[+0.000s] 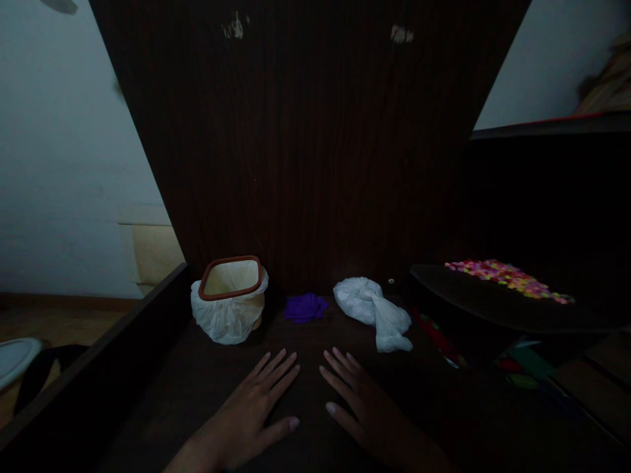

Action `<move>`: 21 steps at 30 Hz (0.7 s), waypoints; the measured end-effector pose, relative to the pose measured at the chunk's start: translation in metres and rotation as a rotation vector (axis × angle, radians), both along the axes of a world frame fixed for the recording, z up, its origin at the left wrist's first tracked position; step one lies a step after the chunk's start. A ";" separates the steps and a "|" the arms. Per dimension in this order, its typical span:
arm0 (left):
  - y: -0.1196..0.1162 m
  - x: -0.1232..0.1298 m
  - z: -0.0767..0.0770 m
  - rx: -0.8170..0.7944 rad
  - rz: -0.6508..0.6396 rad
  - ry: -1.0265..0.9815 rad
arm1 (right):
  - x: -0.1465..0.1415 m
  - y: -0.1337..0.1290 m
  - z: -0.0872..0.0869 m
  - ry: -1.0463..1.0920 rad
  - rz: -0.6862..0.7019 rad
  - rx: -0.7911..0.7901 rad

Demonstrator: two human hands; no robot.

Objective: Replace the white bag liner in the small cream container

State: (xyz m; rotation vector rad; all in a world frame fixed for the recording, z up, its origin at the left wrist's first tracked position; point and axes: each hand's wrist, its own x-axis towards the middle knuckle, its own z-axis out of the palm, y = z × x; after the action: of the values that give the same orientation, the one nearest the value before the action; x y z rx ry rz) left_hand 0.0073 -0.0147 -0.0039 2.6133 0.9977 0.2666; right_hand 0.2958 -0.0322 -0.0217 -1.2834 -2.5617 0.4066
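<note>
My left hand [259, 404] lies flat on the dark wooden surface [197, 387], fingers spread, holding nothing. Opposite it, my right hand [357, 401] rests the same way, palm down and open. Beyond my left fingertips stands a small bin [231, 263] with a brown rim and a white plastic liner [229, 322] folded over its outside. A folded purple item [305, 307], perhaps a plastic bag or cloth, lies past the gap between my hands. Nearest beyond my right fingers is a knotted white plastic bag [362, 299] with something bulky inside.
A tall dark wooden panel [305, 144] rises behind these things. At the left runs a raised wooden edge [113, 348]. On the right, a dark shelf [473, 302] carries many small colourful pieces [513, 279], with red and green items beneath it. The room is dim.
</note>
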 end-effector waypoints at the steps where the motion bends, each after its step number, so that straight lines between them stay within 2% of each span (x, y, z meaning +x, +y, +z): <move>1: 0.000 0.000 0.000 -0.005 0.004 0.007 | 0.000 0.000 0.000 0.001 0.000 -0.001; 16: 0.000 0.000 -0.002 0.035 -0.005 -0.016 | 0.002 0.001 -0.006 0.056 0.013 0.055; 21: 0.000 0.000 -0.002 0.037 -0.007 -0.025 | 0.001 0.000 -0.002 0.018 -0.002 0.020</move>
State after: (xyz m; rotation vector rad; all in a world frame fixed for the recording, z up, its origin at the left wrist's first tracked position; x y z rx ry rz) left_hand 0.0074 -0.0144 -0.0057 2.6390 0.9840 0.3183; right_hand 0.2963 -0.0322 -0.0241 -1.2695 -2.5425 0.3893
